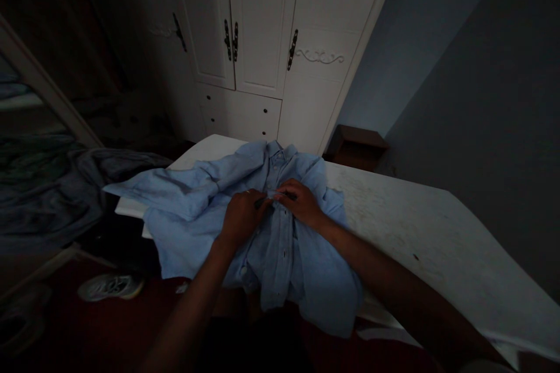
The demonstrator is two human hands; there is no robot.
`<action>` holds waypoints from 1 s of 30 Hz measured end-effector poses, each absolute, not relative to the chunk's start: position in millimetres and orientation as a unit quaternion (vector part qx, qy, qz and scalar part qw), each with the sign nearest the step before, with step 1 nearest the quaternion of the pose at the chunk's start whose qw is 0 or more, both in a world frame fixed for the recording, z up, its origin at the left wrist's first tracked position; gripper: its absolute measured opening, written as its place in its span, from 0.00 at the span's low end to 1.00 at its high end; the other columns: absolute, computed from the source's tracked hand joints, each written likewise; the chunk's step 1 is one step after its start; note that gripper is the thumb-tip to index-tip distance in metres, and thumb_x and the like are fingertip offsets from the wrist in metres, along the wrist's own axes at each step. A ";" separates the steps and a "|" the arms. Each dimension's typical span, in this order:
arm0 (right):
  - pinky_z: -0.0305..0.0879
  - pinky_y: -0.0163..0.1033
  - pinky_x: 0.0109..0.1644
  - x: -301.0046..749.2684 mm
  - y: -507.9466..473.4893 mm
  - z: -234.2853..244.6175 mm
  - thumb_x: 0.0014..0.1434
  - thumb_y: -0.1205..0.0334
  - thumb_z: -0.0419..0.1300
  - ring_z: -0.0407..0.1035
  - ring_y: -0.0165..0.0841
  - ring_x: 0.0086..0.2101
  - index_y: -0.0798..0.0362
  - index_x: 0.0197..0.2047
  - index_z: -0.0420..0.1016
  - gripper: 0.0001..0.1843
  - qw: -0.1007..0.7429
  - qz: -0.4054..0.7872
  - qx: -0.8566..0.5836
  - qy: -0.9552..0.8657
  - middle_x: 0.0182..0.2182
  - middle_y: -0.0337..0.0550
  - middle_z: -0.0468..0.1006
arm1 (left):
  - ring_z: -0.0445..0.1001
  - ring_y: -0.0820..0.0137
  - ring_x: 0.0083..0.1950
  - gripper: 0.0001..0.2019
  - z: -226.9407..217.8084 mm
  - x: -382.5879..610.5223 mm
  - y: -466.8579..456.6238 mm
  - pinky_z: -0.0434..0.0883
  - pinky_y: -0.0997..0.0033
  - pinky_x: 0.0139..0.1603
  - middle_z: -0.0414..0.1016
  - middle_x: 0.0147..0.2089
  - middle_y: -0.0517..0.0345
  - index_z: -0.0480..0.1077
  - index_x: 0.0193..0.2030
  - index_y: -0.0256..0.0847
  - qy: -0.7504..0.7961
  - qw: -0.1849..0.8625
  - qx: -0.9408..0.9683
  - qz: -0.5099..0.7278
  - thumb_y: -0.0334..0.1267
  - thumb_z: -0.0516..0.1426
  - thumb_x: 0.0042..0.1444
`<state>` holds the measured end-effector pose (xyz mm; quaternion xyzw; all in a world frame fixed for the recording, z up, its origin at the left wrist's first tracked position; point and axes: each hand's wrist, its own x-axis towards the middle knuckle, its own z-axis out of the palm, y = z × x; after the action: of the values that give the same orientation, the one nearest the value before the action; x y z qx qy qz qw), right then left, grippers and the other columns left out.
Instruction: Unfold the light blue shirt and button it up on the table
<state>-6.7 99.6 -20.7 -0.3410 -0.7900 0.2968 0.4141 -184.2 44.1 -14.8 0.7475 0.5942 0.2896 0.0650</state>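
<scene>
Both hands' fingers (266, 201) pinched shut on the blue shirt (196, 227) placket, mid-chest, on the white table (437, 233)

The scene is dimly lit and underexposed. The most light is caught by the white wardrobe (262, 40), the pale tabletop (437, 233) and the blue shirt (192, 227); the left side and lower edge are lost in near-black shadow. No glare is seen. Straight lines are bowed toward the edges by wide-angle distortion, and dark areas are rendered soft and grainy.
</scene>
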 end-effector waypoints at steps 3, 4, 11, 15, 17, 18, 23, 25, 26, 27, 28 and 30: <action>0.64 0.39 0.41 -8.1 94.5 -21.0 0.61 0.54 0.61 0.68 0.34 0.34 0.49 0.41 0.80 0.10 0.417 0.246 -0.345 -0.804 0.33 0.41 0.74 | 0.77 0.62 0.44 0.13 -16.9 -188.2 46.2 0.68 0.66 0.46 0.81 0.43 0.52 0.77 0.41 0.41 0.584 0.097 0.746 0.307 0.45 0.54 0.63; 0.64 0.40 0.42 -8.4 92.9 -21.2 0.62 0.56 0.60 0.68 0.34 0.35 0.48 0.45 0.79 0.10 0.412 0.227 -0.345 -0.812 0.34 0.42 0.74 | 0.77 0.62 0.44 0.12 -17.6 -189.2 46.7 0.68 0.66 0.46 0.81 0.43 0.52 0.77 0.42 0.41 0.580 0.102 0.747 0.307 0.44 0.55 0.62; 0.61 0.35 0.33 -8.6 93.1 -23.3 0.64 0.67 0.54 0.66 0.31 0.33 0.38 0.51 0.78 0.18 0.296 0.089 -0.309 -0.899 0.47 0.42 0.73 | 0.77 0.63 0.40 0.11 -19.3 -191.2 46.6 0.68 0.66 0.43 0.80 0.38 0.51 0.77 0.40 0.40 0.571 0.094 0.758 0.300 0.39 0.53 0.63; 0.63 0.34 0.34 -6.3 97.1 -21.9 0.65 0.65 0.56 0.67 0.30 0.33 0.41 0.51 0.78 0.16 0.293 0.057 -0.291 -0.909 0.47 0.44 0.73 | 0.77 0.63 0.43 0.11 -21.4 -192.1 47.9 0.68 0.65 0.46 0.80 0.42 0.51 0.76 0.44 0.39 0.550 0.100 0.761 0.328 0.38 0.53 0.63; 0.65 0.35 0.36 -5.8 97.4 -21.3 0.66 0.62 0.56 0.68 0.30 0.33 0.43 0.52 0.78 0.14 0.306 0.043 -0.271 -0.912 0.47 0.45 0.73 | 0.77 0.62 0.44 0.11 -23.1 -192.5 48.7 0.69 0.65 0.47 0.80 0.43 0.51 0.76 0.45 0.39 0.558 0.104 0.753 0.333 0.38 0.53 0.62; 0.67 0.35 0.36 -5.8 97.3 -21.1 0.66 0.60 0.56 0.69 0.30 0.34 0.44 0.52 0.78 0.14 0.311 0.031 -0.263 -0.912 0.46 0.45 0.73 | 0.77 0.62 0.44 0.11 -23.9 -192.7 49.1 0.70 0.65 0.47 0.80 0.43 0.51 0.76 0.45 0.39 0.564 0.105 0.749 0.331 0.37 0.53 0.62; 0.71 0.35 0.38 -6.8 97.2 -21.8 0.66 0.53 0.57 0.72 0.31 0.37 0.48 0.51 0.78 0.15 0.317 -0.016 -0.251 -0.914 0.45 0.45 0.74 | 0.78 0.62 0.43 0.11 -26.1 -192.2 48.0 0.71 0.64 0.46 0.80 0.42 0.50 0.76 0.44 0.39 0.576 0.085 0.747 0.323 0.33 0.52 0.61; 0.71 0.34 0.39 -7.0 97.8 -22.9 0.66 0.55 0.58 0.73 0.31 0.38 0.48 0.50 0.78 0.13 0.315 -0.020 -0.251 -0.915 0.44 0.44 0.75 | 0.77 0.62 0.44 0.12 -25.4 -191.3 46.7 0.70 0.64 0.47 0.80 0.43 0.50 0.76 0.45 0.38 0.574 0.084 0.747 0.324 0.33 0.52 0.60; 0.71 0.34 0.39 -7.1 98.1 -23.6 0.66 0.56 0.58 0.73 0.31 0.39 0.48 0.49 0.78 0.12 0.315 -0.021 -0.251 -0.915 0.44 0.44 0.75 | 0.77 0.61 0.44 0.12 -24.7 -190.8 46.1 0.70 0.64 0.47 0.80 0.43 0.49 0.76 0.45 0.38 0.575 0.085 0.746 0.325 0.33 0.52 0.60; 0.70 0.34 0.39 -7.1 98.4 -24.3 0.66 0.57 0.58 0.73 0.31 0.39 0.48 0.49 0.79 0.11 0.315 -0.021 -0.250 -0.915 0.44 0.44 0.76 | 0.77 0.62 0.44 0.12 -23.9 -190.2 45.6 0.70 0.64 0.47 0.80 0.43 0.49 0.76 0.45 0.38 0.576 0.086 0.744 0.326 0.33 0.53 0.59; 0.70 0.34 0.39 -7.3 98.5 -25.0 0.66 0.58 0.58 0.73 0.31 0.39 0.48 0.48 0.79 0.11 0.315 -0.021 -0.251 -0.915 0.44 0.43 0.76 | 0.77 0.62 0.44 0.12 -22.9 -189.6 45.1 0.70 0.64 0.47 0.80 0.43 0.50 0.76 0.45 0.38 0.578 0.087 0.743 0.326 0.33 0.53 0.59; 0.70 0.34 0.39 -7.7 98.6 -26.1 0.66 0.59 0.58 0.73 0.31 0.39 0.49 0.47 0.79 0.10 0.318 -0.019 -0.252 -0.914 0.43 0.43 0.76 | 0.77 0.62 0.43 0.12 -20.8 -188.6 44.4 0.70 0.64 0.47 0.80 0.42 0.50 0.77 0.44 0.39 0.582 0.089 0.739 0.327 0.33 0.53 0.58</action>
<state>-7.7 98.6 -26.1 -0.2524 -0.9137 -0.0185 0.3180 -188.6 44.4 -20.8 0.7388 0.5824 0.3273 0.0887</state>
